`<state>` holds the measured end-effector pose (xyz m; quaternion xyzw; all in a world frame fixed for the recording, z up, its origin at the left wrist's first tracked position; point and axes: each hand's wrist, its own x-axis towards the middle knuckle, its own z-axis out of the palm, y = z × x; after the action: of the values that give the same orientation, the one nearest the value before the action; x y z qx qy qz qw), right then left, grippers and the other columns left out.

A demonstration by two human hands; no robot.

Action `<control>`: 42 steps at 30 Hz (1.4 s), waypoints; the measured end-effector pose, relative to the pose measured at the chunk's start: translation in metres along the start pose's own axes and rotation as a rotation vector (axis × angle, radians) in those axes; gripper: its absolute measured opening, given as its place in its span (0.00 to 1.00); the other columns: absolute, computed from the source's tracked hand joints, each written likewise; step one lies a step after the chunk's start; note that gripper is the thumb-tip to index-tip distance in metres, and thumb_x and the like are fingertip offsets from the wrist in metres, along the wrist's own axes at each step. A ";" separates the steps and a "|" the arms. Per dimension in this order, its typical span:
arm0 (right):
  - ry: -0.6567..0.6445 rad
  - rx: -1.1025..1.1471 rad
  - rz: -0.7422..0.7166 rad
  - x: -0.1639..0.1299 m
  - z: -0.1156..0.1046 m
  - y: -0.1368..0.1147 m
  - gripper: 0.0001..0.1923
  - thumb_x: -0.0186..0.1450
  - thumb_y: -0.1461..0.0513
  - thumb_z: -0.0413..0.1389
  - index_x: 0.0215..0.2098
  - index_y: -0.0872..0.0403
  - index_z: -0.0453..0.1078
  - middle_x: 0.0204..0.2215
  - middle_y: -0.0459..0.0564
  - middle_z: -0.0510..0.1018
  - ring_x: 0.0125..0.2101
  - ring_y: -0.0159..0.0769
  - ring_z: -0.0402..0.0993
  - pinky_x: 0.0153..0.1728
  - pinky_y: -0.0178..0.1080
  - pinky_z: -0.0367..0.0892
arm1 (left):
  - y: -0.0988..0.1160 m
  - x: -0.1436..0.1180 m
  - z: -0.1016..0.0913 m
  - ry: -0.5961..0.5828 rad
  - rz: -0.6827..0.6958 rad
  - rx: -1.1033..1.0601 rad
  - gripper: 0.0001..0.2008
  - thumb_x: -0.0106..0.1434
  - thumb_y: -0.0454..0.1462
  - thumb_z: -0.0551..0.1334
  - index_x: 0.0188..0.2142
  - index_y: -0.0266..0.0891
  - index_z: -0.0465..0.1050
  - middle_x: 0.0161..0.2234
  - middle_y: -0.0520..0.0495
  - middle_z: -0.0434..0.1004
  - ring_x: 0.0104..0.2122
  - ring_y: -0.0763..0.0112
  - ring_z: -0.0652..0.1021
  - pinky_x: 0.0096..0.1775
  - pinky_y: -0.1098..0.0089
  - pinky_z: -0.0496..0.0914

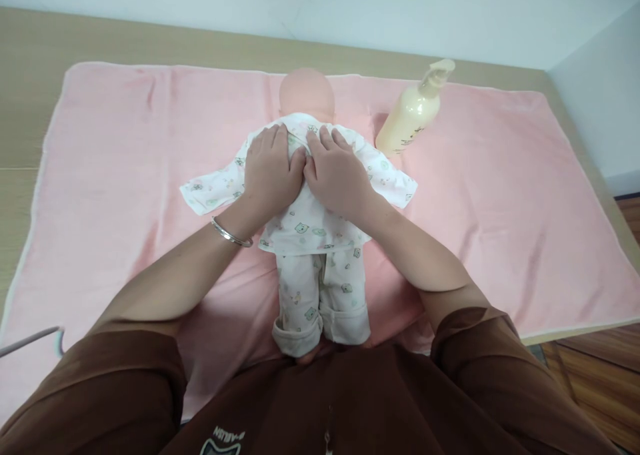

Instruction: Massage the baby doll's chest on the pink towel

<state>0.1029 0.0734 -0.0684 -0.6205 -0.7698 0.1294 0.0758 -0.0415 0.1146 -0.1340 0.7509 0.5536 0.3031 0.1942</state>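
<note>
A baby doll [307, 95] lies with its head away from me, apparently face down. It wears a white printed top [320, 231] with long sleeves spread to both sides, and matching trousers [345, 281] with rolled cuffs. My left hand [274, 168] rests flat on the left side of the doll's upper back, fingers pointing toward its head. Beside it, my right hand [337, 171] lies flat on the right side, thumbs nearly touching. Neither hand grips anything. The doll's face is out of sight.
A pink cloth [110, 175] covers most of the wooden table [30, 48]. To the doll's right stands a pump bottle [413, 115] of pale yellow liquid. White walls [350, 15] rise behind the table. A thin dark cable-like thing [30, 340] shows at lower left.
</note>
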 end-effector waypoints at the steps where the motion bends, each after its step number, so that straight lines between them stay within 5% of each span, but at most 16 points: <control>1: -0.001 -0.003 0.000 0.000 0.000 0.000 0.31 0.75 0.64 0.43 0.74 0.65 0.52 0.74 0.64 0.56 0.75 0.60 0.46 0.73 0.63 0.52 | 0.000 0.000 0.000 0.001 0.001 0.007 0.39 0.72 0.60 0.43 0.67 0.35 0.61 0.69 0.39 0.64 0.70 0.45 0.60 0.71 0.43 0.51; 8: -0.014 -0.009 -0.009 0.019 0.000 0.016 0.31 0.76 0.61 0.41 0.75 0.60 0.51 0.76 0.60 0.52 0.76 0.55 0.46 0.74 0.64 0.44 | 0.006 -0.002 -0.001 -0.013 0.002 0.116 0.39 0.74 0.55 0.40 0.67 0.25 0.60 0.68 0.30 0.63 0.69 0.43 0.63 0.71 0.44 0.54; 14: 0.019 -0.007 -0.016 0.030 0.007 0.027 0.32 0.74 0.60 0.41 0.75 0.60 0.51 0.76 0.61 0.50 0.76 0.54 0.45 0.74 0.67 0.42 | 0.013 -0.009 -0.002 0.029 0.023 0.134 0.36 0.75 0.56 0.39 0.68 0.34 0.61 0.68 0.36 0.65 0.70 0.49 0.63 0.72 0.48 0.55; 17: 0.022 -0.010 -0.026 0.028 0.008 0.027 0.32 0.74 0.59 0.41 0.74 0.60 0.51 0.76 0.61 0.50 0.76 0.55 0.47 0.73 0.67 0.42 | 0.017 -0.010 -0.005 -0.004 0.030 0.190 0.37 0.76 0.52 0.38 0.68 0.28 0.61 0.68 0.30 0.64 0.70 0.48 0.63 0.72 0.50 0.55; 27: -0.039 -0.097 0.007 -0.014 0.000 -0.009 0.32 0.77 0.62 0.42 0.75 0.67 0.48 0.75 0.71 0.51 0.74 0.67 0.47 0.70 0.63 0.57 | 0.004 0.004 -0.010 -0.062 0.041 0.160 0.34 0.74 0.51 0.40 0.66 0.31 0.63 0.66 0.35 0.68 0.69 0.51 0.65 0.73 0.48 0.56; 30: -0.051 -0.027 -0.018 -0.008 -0.008 -0.002 0.30 0.77 0.62 0.40 0.74 0.66 0.51 0.74 0.69 0.56 0.74 0.63 0.49 0.70 0.60 0.58 | 0.017 -0.008 -0.010 -0.053 0.069 0.180 0.32 0.75 0.49 0.41 0.67 0.34 0.62 0.67 0.37 0.67 0.71 0.50 0.62 0.74 0.49 0.54; 35: -0.065 0.024 0.008 0.016 -0.011 0.022 0.31 0.77 0.60 0.40 0.76 0.62 0.49 0.76 0.62 0.52 0.76 0.59 0.46 0.73 0.64 0.49 | 0.042 -0.030 -0.012 -0.069 0.057 0.255 0.32 0.73 0.43 0.45 0.69 0.23 0.58 0.71 0.27 0.58 0.73 0.42 0.57 0.73 0.45 0.53; 42: -0.090 -0.063 0.016 -0.004 -0.012 0.000 0.33 0.77 0.59 0.42 0.76 0.64 0.47 0.76 0.64 0.50 0.76 0.62 0.43 0.74 0.66 0.48 | 0.014 -0.001 -0.015 -0.117 0.050 0.140 0.31 0.72 0.47 0.46 0.64 0.28 0.65 0.67 0.31 0.66 0.71 0.45 0.63 0.73 0.48 0.55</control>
<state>0.1072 0.0708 -0.0568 -0.6221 -0.7712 0.1333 0.0207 -0.0419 0.1090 -0.1139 0.7928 0.5420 0.2242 0.1657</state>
